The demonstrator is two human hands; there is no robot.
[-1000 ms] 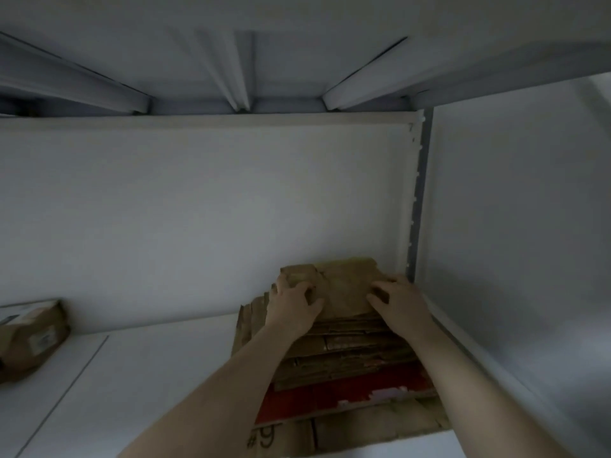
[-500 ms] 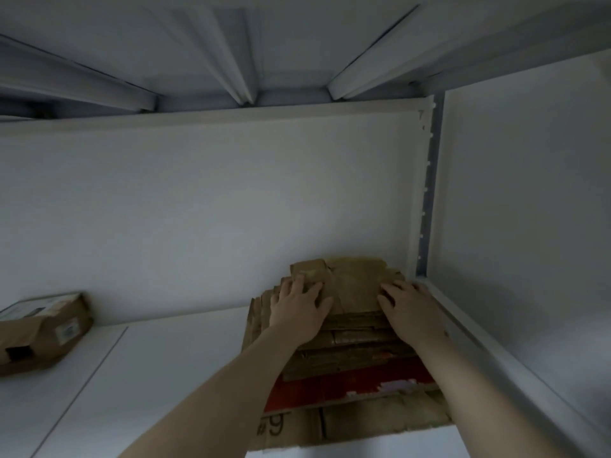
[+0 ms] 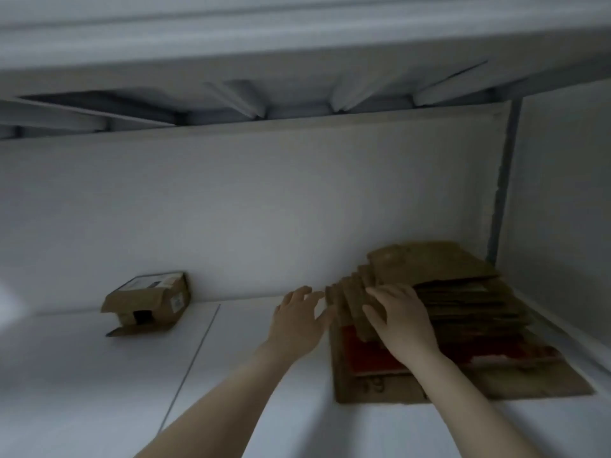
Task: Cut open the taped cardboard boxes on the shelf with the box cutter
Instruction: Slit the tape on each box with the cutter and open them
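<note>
On white shelf (image 3: 99,375): small brown cardboard box (image 3: 148,304), end flap open, inside dark. Right hand (image 3: 400,325) flat on stack of flattened brown cardboard (image 3: 446,276); left hand (image 3: 297,322) spread, empty, just beside.

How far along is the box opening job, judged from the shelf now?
Seemingly done: a stack of flattened cardboard lies in the right corner of the shelf. In hand: the right hand rests flat on that stack, the left hand hangs open beside it; no box cutter is in view. Left: the small box by the back wall, one end flap open, not flattened.
</note>
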